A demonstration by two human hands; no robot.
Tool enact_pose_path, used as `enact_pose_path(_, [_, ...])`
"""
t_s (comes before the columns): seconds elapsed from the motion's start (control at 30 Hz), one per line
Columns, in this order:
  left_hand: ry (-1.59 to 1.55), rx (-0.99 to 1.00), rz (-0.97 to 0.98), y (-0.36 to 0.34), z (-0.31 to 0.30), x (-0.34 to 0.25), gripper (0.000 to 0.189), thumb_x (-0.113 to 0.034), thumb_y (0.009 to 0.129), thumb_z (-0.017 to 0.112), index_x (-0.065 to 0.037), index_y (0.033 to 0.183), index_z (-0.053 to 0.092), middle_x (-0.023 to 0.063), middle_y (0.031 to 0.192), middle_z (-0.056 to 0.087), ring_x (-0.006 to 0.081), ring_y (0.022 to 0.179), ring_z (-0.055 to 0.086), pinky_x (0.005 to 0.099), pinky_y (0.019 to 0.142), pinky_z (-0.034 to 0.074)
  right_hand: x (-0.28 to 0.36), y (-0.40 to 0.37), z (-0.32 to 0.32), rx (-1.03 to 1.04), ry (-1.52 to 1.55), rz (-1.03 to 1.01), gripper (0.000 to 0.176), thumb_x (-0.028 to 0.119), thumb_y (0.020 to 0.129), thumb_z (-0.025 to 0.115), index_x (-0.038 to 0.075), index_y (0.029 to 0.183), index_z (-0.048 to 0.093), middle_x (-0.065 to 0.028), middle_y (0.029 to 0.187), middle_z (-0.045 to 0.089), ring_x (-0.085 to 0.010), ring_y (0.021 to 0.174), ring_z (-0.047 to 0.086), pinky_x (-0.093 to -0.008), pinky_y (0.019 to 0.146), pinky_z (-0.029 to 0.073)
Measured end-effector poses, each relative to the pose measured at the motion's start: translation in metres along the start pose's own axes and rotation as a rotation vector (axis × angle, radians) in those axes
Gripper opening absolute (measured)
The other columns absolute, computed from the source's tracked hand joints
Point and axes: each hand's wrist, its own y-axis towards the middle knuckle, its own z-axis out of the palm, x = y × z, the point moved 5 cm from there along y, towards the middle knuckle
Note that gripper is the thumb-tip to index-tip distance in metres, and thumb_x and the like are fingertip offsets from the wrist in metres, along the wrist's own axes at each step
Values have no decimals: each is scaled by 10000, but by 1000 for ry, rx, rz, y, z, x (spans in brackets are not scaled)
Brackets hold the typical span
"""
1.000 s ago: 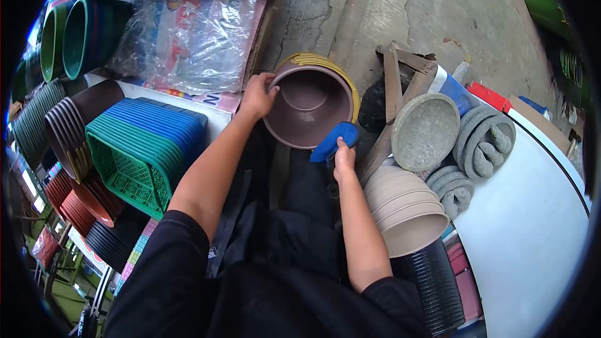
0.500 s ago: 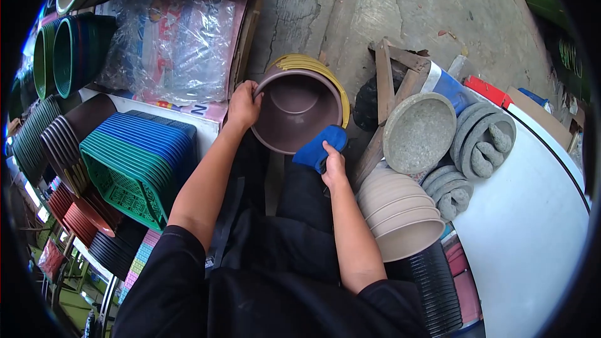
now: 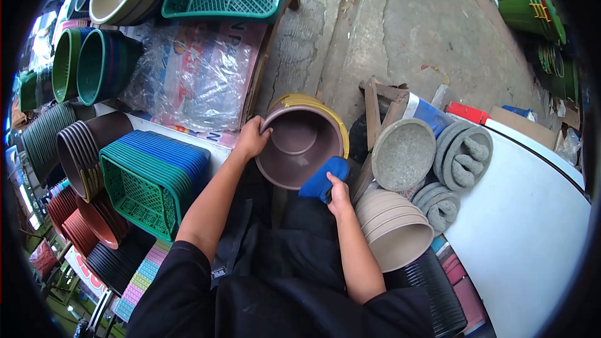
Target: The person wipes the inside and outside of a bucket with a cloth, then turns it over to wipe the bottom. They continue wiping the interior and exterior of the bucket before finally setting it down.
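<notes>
A brownish-purple round basin [image 3: 291, 166] stands tilted in front of my body, its open side toward me, with yellow basin rims [image 3: 313, 101] behind it. My left hand [image 3: 252, 139] is closed on the basin's left rim, thumb at the edge. In my right hand [image 3: 339, 194] is a blue cloth [image 3: 322, 178], which lies against the basin's lower right rim. The fingers under the cloth are partly hidden.
Green and blue baskets [image 3: 141, 194] are stacked at left, near plastic-wrapped sheets [image 3: 200, 81]. Beige pots [image 3: 400, 244], a stone mortar [image 3: 404, 154] and a white surface [image 3: 519, 231] are at right. Concrete floor [image 3: 407, 25] stretches ahead.
The view has tilted up, so the basin and both hands appear lower in it. My left hand still grips the rim and my right hand still holds the cloth.
</notes>
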Motion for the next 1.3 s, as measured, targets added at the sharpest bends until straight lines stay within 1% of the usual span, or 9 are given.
enact_pose_path(0.1, [-18,-83,147,-18,-16,-10,97,-22,802,616,-8,879,559,163,952,599,305,911,586,359,793,453,35,-48,8,68,-38,-47,367,157,894,656,-33,1200,585,-118,1149,648,-232,1033,632,-366,933,497])
enact_pose_path(0.23, [-875,36,23,-73,-48,-51,476,150,675,428,-42,1098,534,41,1107,586,163,1005,556,267,927,430,91,-122,24,149,-149,-126,349,154,921,637,-23,1217,577,-111,1165,646,-218,1065,625,-354,934,501])
enact_pose_path(0.43, [-1175,-88,-26,-155,-122,-80,472,182,657,411,-40,1067,485,92,1046,581,197,959,607,325,874,508,151,-237,80,337,-364,-239,468,209,948,607,-36,1327,484,-143,1288,566,-225,1138,577,-333,991,447])
enact_pose_path(0.5, [-1296,-177,-25,-177,-147,-76,533,195,654,407,-51,1120,486,88,1099,588,183,996,592,294,841,484,177,-284,111,163,-864,-1023,632,237,950,594,-56,1441,325,-217,1469,351,-291,1320,408,-378,1073,344])
enact_pose_path(0.77, [-1405,-593,245,-256,-242,-100,460,211,637,408,-58,1008,448,118,971,597,205,849,630,315,774,548,141,-442,270,260,-1021,-1784,852,138,873,650,-35,1504,105,-276,1358,359,-386,1250,380,-447,1077,281])
enact_pose_path(0.83, [-1430,-661,299,-269,-256,-101,468,210,642,407,-57,1023,457,112,995,599,199,881,628,302,809,538,118,-428,302,623,-754,-1471,710,116,935,578,-36,1494,169,-247,1347,415,-341,1212,460,-405,1062,329])
enact_pose_path(0.9, [-1455,-719,393,-281,-271,-101,480,210,641,410,-51,1042,461,105,1030,600,194,930,622,292,846,523,98,-382,326,519,-822,-1644,531,159,969,540,-42,1424,355,-195,1274,504,-299,1161,514,-379,1024,384])
enact_pose_path(1.03, [-1426,-770,448,-290,-281,-84,461,222,629,389,-26,1014,443,160,1456,393,222,1323,429,339,1096,354,44,-306,372,549,-387,-361,412,270,993,508,-50,1252,526,-168,1160,617,-258,1080,584,-370,956,433])
enact_pose_path(1.3, [-1325,-879,604,-314,-282,-71,524,212,625,385,-47,1077,443,106,1345,490,185,1195,524,294,995,439,-20,-178,476,309,-1359,-788,451,268,940,448,-94,1180,569,-302,1191,594,-382,1075,624,-457,920,480])
